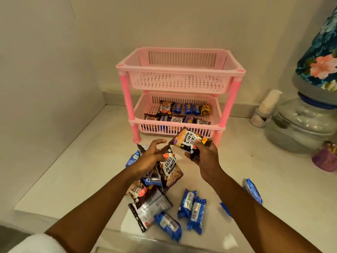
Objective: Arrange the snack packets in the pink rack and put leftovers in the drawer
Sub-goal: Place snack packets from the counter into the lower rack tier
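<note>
A two-tier pink rack [179, 70] stands against the back wall; its top basket is empty and its lower basket [175, 127] holds several peanut and blue packets. Just in front of the rack, my right hand [204, 156] grips a salted peanuts packet [189, 140]. My left hand [151, 157] holds a second salted peanuts packet [170, 168] over a pile of loose packets. More peanut packets [149, 203] and blue packets [191, 207] lie scattered on the white counter [73, 170] below my hands.
A clear water dispenser [300, 125] with a floral-covered bottle [321, 57] stands at the right, beside a stack of paper cups [268, 105]. A purple holder [326, 159] sits at the far right edge. One blue packet [252, 189] lies by my right forearm.
</note>
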The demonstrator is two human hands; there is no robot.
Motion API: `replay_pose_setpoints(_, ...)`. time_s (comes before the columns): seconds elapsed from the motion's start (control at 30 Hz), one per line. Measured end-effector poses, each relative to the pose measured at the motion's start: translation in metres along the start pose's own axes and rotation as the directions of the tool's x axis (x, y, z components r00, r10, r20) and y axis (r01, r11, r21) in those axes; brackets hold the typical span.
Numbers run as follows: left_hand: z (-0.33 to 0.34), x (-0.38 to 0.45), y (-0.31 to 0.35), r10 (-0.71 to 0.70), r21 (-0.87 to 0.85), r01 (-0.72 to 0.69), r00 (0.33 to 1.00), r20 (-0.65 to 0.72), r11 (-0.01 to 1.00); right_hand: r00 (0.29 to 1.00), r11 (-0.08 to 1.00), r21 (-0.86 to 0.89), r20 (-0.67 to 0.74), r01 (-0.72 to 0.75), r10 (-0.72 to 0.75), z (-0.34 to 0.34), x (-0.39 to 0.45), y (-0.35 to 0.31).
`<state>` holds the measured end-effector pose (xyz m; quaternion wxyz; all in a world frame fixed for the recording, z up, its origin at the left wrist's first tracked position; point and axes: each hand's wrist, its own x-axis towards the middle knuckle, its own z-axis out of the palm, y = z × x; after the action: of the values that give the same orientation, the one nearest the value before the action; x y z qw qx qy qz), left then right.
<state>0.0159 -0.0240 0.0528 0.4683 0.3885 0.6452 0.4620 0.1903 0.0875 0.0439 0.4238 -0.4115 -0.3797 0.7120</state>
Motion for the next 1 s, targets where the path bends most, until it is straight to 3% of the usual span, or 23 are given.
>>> replay_pose_setpoints(0.23, -0.063, 0.023, 0.024, 0.077, -0.103, -0.067, 0.992, 0.1, 0.992, 0.999, 0.999, -0.042, 0.041, -0.004, 0.006, 0.077, 0.027, 0.009)
replay_pose_setpoints(0.53, -0.127, 0.072, 0.028, 0.051, -0.144, -0.042, 0.997, 0.06, 0.989, 0.991, 0.927, -0.37, 0.134, 0.064, -0.015, 0.128, 0.082, -0.005)
replay_pose_setpoints(0.7, -0.15, 0.101, 0.011, 0.004, -0.176, -0.003, 1.0, 0.005, 0.984, 0.996, 0.953, -0.291, 0.038, 0.085, -0.077, 0.163, 0.143, -0.01)
replay_pose_setpoints(0.8, -0.157, 0.116, -0.005, -0.032, -0.115, 0.041, 0.996, 0.084, 0.993, 0.993, 0.923, -0.372, -0.034, 0.094, -0.115, 0.193, 0.185, -0.001)
replay_pose_setpoints(0.9, -0.154, 0.125, -0.015, -0.033, -0.097, 0.05, 0.984, 0.175, 0.994, 0.998, 0.914, -0.406, -0.044, 0.017, -0.038, 0.221, 0.224, 0.017)
replay_pose_setpoints(1.0, -0.152, 0.13, -0.023, -0.07, -0.141, 0.095, 0.983, 0.171, 0.985, 0.999, 0.819, -0.573, -0.02, 0.019, -0.038, 0.239, 0.256, 0.031)
